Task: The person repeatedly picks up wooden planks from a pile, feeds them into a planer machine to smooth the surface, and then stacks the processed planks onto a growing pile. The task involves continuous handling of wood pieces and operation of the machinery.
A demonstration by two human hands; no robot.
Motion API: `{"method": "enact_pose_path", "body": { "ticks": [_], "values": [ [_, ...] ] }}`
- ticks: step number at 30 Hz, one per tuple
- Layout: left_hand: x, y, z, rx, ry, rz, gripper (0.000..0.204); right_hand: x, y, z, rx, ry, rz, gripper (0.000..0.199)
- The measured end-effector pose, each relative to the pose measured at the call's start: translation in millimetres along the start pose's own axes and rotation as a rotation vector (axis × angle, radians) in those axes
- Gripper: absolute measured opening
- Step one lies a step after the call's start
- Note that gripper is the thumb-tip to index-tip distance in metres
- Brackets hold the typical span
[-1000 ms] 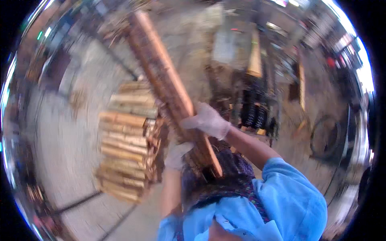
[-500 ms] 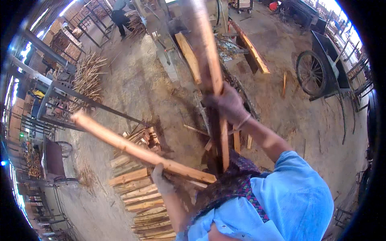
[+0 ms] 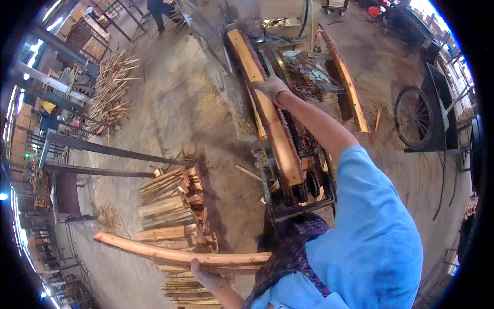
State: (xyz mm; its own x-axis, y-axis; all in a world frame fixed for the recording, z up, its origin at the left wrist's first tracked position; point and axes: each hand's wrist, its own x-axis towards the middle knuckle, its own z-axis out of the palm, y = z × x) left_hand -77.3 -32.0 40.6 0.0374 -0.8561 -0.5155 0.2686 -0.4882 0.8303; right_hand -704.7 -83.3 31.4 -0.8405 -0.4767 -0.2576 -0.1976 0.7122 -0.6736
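Note:
My right hand (image 3: 270,88), in a light work glove, grips the far half of a wide wooden plank (image 3: 278,131). That plank lies lengthwise on a dark machine bed (image 3: 296,208), its bark-dark edge to the right. A narrower piece of wood shows along its left side. My left hand (image 3: 207,278), also gloved, holds a long, narrow wooden board (image 3: 180,255) around its middle. The board lies roughly crosswise, above a stack of cut boards (image 3: 163,208) at my left. Its right end reaches my patterned apron (image 3: 298,234).
A bark-edged slab (image 3: 346,77) rests beyond the machine on the right. Farther right stands a two-wheeled cart (image 3: 437,108). Posts and a metal bar (image 3: 118,153) stick out at left, near a heap of thin sticks (image 3: 113,92). Another person (image 3: 157,14) stands far back.
The plank under my right hand has come down from a raised, blurred position onto the machine bed. My left hand has lowered its board and turned it closer to crosswise.

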Motion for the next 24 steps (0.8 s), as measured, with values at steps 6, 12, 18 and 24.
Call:
{"method": "enact_pose_path", "body": {
  "ticks": [6,12,18,24],
  "values": [
    [-4,-5,-31,0.027,-0.002,0.041,0.078,53,-1,-14,-0.527,-0.210,-0.196,0.070],
    [5,-24,-61,0.005,0.130,0.088,0.068,32,5,-4,-0.471,-0.059,-0.248,0.061],
    [-24,12,4,0.035,0.011,0.052,0.071,45,26,12,-0.333,0.073,-0.236,0.058],
    [-60,25,46,0.218,0.178,-0.013,0.081,9,16,1,-0.272,0.061,-0.286,0.058]
  ]
}}
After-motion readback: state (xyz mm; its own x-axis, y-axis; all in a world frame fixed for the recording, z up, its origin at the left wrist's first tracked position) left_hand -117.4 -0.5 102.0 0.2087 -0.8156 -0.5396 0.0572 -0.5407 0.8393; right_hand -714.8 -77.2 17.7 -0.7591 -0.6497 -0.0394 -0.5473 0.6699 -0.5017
